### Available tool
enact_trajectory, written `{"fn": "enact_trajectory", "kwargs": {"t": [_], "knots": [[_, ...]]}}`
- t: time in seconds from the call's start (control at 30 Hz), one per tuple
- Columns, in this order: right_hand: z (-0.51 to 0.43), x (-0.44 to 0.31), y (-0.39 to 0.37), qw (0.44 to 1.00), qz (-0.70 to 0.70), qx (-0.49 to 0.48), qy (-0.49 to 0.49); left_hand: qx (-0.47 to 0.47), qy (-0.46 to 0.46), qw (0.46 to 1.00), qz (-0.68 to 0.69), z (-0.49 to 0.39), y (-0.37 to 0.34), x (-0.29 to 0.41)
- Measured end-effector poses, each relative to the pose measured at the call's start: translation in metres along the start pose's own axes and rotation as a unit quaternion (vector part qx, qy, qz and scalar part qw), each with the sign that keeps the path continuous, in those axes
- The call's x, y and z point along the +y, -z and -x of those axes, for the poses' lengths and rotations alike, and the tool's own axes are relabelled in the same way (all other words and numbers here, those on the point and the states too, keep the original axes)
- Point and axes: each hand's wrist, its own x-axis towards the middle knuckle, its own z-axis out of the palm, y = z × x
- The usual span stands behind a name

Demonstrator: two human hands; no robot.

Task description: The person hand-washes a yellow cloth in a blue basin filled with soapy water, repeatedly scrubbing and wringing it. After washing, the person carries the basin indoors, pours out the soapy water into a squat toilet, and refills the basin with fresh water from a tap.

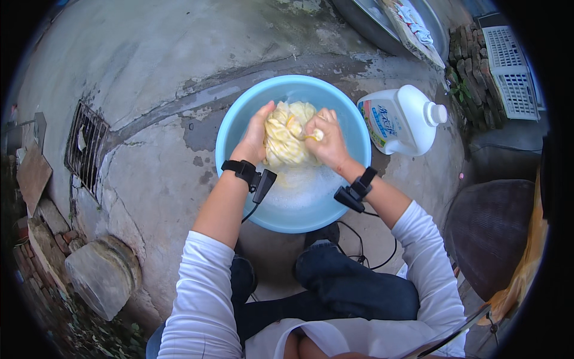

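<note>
A light blue plastic basin (293, 226) stands on the concrete in front of my knees, with sudsy water (293, 190) in its near half. Bunched up above the suds is a wet yellow-and-white checked cloth (287, 141). My left hand (256, 134) cups the cloth's left side, thumb pointing up. On the other side my right hand (328, 137) is closed in a fist around a gathered part of it, a bit of which pokes out by the thumb. The cloth's underside is hidden. Each wrist wears a black strap with a small cabled device.
A white laundry detergent jug (403, 119) lies just right of the basin. A large metal tub (372, 27) holding a washboard (415, 33) is at the upper right. Stacked bricks (475, 72) and a white plastic crate (511, 72) stand beyond. A drain grate (86, 148) lies left.
</note>
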Motion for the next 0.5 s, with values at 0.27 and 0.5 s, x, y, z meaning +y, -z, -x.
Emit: {"fn": "enact_trajectory", "kwargs": {"t": [0.27,0.5], "knots": [[0.007,-0.064,-0.014,0.967,0.068,0.082,0.232,-0.047,-0.106,0.98,-0.164,0.028,-0.022,-0.035],[-0.019,-0.046,-0.011,0.997,0.004,0.054,0.06,0.131,-0.236,0.854,-0.445,0.025,-0.015,-0.057]]}}
